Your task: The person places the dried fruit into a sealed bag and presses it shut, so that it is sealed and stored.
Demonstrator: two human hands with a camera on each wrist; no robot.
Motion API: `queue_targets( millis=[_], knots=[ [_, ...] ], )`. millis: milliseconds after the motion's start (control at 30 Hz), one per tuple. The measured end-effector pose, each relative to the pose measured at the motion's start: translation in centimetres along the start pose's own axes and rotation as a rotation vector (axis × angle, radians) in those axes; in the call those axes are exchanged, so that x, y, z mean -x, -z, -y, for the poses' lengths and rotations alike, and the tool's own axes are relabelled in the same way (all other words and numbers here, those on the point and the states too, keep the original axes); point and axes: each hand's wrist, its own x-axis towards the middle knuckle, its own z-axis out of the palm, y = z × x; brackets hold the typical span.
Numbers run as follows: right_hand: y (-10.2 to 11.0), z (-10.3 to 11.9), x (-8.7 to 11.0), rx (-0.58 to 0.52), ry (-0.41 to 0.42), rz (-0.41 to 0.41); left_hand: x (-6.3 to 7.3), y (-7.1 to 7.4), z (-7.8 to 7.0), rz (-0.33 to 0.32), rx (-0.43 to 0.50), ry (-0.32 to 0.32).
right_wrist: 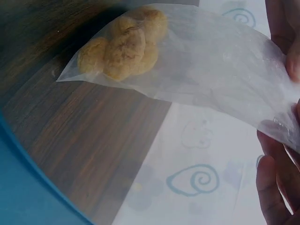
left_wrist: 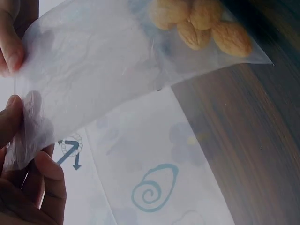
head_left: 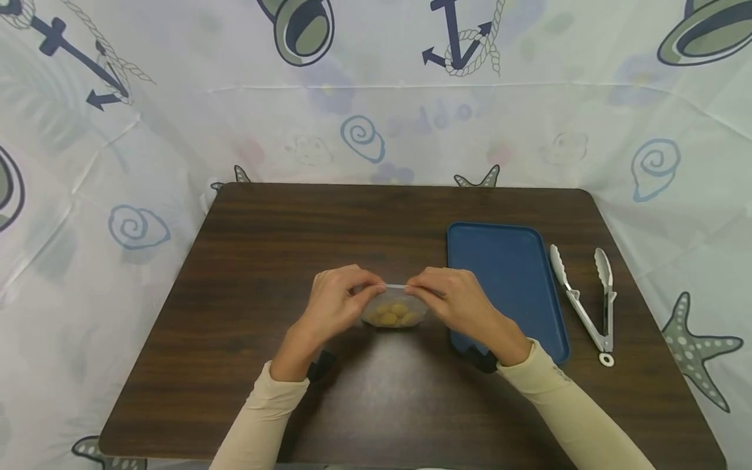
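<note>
Between my two hands hangs a clear plastic bag (head_left: 395, 299), its top edge stretched taut and its bottom at or close to the tabletop. Several tan, wrinkled walnuts (left_wrist: 232, 38) are gathered in the bottom of the bag, seen through the film. My left hand (head_left: 341, 297) pinches one top corner between thumb and fingers. At the opposite corner, my right hand (head_left: 458, 301) pinches the same edge. Both wrist views show the bag's empty upper part rising to the fingertips. Whether the mouth is sealed cannot be told.
A blue tray (head_left: 499, 254) lies to the right, partly under my right forearm. Beyond it rest metal tongs (head_left: 608, 320) with their arms spread. All stand on a dark wooden table (head_left: 264, 228), with a sea-patterned cloth (head_left: 235, 124) behind.
</note>
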Motion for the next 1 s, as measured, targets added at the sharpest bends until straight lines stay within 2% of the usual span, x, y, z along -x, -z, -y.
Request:
queue_targets(
  millis=[333,500,567,633,700,800,900,1000],
  knots=[
    [0.9,0.3,1.0,0.024,-0.028,-0.01,0.6,1.1,0.3,-0.005,-0.009,0.016],
    [1.5,0.9,1.8,0.022,-0.027,-0.047,0.9,1.5,0.1,-0.035,-0.012,-0.02],
    [1.8,1.1,2.1,0.011,-0.02,-0.051,1.0,1.7,-0.1,-0.025,0.013,-0.028],
    [2.2,1.5,2.4,-0.017,-0.026,-0.044,1.1,2.0,-0.5,0.025,0.074,-0.01],
    [2.7,1.8,2.7,-0.082,-0.045,-0.025,1.1,2.4,-0.9,0.111,0.148,0.028],
    [3.0,1.8,2.5,-0.181,-0.145,0.039,0.4,2.6,-0.6,0.269,0.239,0.133],
    [2.4,0.1,1.5,-0.246,-0.315,0.165,-1.2,1.7,1.5,0.427,0.289,0.235],
    [1.1,-2.8,0.2,-0.218,-0.456,0.3,-3.0,-0.1,4.5,0.534,0.319,0.316]
  ],
)
